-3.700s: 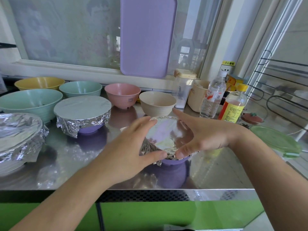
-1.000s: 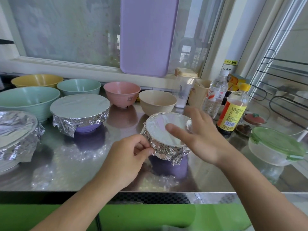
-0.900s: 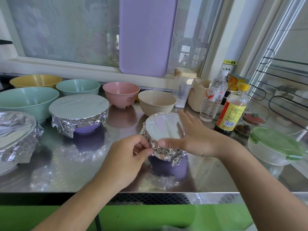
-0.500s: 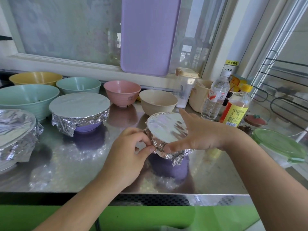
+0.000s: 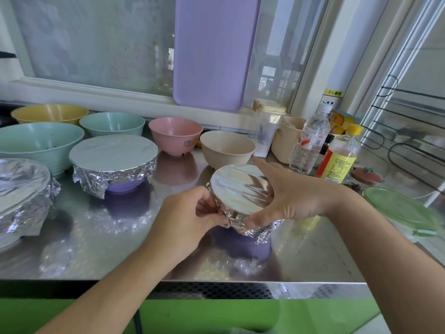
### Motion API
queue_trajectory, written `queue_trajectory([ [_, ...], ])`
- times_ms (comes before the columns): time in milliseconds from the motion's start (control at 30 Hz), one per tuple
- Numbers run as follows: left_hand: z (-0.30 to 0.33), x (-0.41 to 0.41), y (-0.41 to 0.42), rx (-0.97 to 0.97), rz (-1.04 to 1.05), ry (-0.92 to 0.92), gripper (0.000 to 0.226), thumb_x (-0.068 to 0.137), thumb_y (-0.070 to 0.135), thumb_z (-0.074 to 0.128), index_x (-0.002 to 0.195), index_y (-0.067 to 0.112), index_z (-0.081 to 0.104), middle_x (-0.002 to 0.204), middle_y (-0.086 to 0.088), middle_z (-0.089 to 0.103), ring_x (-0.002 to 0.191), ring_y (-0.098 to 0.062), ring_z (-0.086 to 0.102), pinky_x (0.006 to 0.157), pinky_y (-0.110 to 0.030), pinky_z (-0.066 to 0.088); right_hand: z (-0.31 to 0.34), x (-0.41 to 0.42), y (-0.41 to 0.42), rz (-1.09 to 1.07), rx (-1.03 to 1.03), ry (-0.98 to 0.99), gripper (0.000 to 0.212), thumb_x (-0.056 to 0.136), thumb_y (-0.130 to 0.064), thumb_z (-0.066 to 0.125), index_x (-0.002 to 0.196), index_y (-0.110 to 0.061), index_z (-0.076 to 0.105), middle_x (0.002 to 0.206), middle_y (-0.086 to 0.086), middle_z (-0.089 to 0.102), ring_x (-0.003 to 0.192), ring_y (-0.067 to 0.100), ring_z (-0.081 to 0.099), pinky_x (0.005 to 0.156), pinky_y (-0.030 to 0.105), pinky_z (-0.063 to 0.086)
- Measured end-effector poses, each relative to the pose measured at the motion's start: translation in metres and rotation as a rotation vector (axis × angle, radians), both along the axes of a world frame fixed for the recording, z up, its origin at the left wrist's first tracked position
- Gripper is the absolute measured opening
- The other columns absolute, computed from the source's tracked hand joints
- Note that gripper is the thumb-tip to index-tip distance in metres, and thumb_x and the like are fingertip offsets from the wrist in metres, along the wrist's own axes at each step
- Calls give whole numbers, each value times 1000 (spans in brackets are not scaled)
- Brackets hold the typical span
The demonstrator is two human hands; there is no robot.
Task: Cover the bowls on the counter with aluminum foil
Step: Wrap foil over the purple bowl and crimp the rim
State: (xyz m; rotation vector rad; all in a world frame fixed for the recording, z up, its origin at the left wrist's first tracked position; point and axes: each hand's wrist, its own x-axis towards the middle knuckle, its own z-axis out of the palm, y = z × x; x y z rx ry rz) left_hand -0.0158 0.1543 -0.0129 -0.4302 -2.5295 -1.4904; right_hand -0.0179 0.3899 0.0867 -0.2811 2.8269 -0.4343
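A small purple bowl (image 5: 243,244) stands near the counter's front edge, its top covered by aluminum foil (image 5: 238,189). My left hand (image 5: 190,218) pinches the crumpled foil at the bowl's left rim. My right hand (image 5: 291,196) wraps around the rim from the right, thumb pressing the foil at the front, fingers curving round the far side. A larger foil-covered purple bowl (image 5: 113,160) sits to the left. Another foil-covered bowl (image 5: 21,201) is at the far left edge. Uncovered bowls stand behind: beige (image 5: 227,148), pink (image 5: 175,135), two green (image 5: 112,122) (image 5: 38,145), yellow (image 5: 49,113).
A steel counter (image 5: 120,249) carries everything. At the right stand a water bottle (image 5: 310,141), a yellow-capped bottle (image 5: 339,156), a beige cup (image 5: 285,138) and a green-lidded container (image 5: 402,210). A purple cutting board (image 5: 214,51) leans on the window. A wire rack (image 5: 409,141) is at far right.
My right hand shifted from pressing the foil top to wrapping around the bowl's rim. My left hand kept pinching the foil at the left rim. The foil is crimped tighter.
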Motion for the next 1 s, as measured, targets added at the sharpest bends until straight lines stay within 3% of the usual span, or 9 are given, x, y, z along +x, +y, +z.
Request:
queue_trajectory([
  [100,-1,3,1,20,-34,-88,22,75,24,93,80,24,72,74,12,76,70,-7,73,75,-33,59,1,0,1,18,-18,-13,157,41,-90,85,163,-49,-6,172,-17,11,160,21,16,128,53,24],
  [233,2,11,3,-31,-34,-86,24,76,23,92,83,25,70,77,17,75,67,1,68,64,-13,47,0,0,1,22,-22,-14,155,42,-89,85,163,-50,-5,171,-18,12,159,21,18,127,53,26],
  [367,3,15,-4,-150,-9,-76,19,82,23,88,87,28,70,79,16,73,70,6,66,61,-9,42,1,-1,0,21,-15,-14,156,42,-89,85,163,-49,-6,173,-17,8,159,20,16,128,53,24],
  [500,2,18,-7,-53,113,-19,38,80,24,87,104,33,60,95,17,71,83,10,66,71,-12,49,1,-1,1,25,-24,-18,154,44,-87,86,163,-49,-5,171,-16,13,157,21,22,127,53,27],
  [567,3,19,-4,34,65,-6,48,81,22,88,118,34,59,105,20,71,93,10,67,79,-14,55,0,-2,1,28,-30,-11,155,42,-89,86,163,-49,-3,170,-16,16,156,22,24,126,53,28],
  [633,4,21,1,66,1,-15,45,84,19,85,123,29,66,106,20,74,96,11,68,83,-11,55,-1,-3,2,28,-29,-7,155,41,-89,86,163,-49,-3,170,-16,16,157,21,23,126,53,28],
  [833,4,18,6,61,114,6,17,90,16,77,96,31,73,84,18,76,77,5,70,77,-23,60,-1,-2,2,32,-24,-12,151,45,-87,86,162,-51,-2,171,-16,14,156,20,23,126,53,27],
  [933,2,15,5,69,107,-3,17,92,11,73,90,28,72,78,16,76,71,-2,73,73,-39,64,-1,-3,2,41,-38,-20,152,44,-87,87,161,-53,-2,171,-17,15,157,20,22,126,54,28],
  [1000,3,16,4,87,101,-10,20,91,8,72,87,27,69,75,14,76,68,-4,74,70,-40,64,-1,-3,3,50,-50,-19,154,43,-86,88,162,-52,-3,171,-17,16,157,20,23,126,54,28],
])
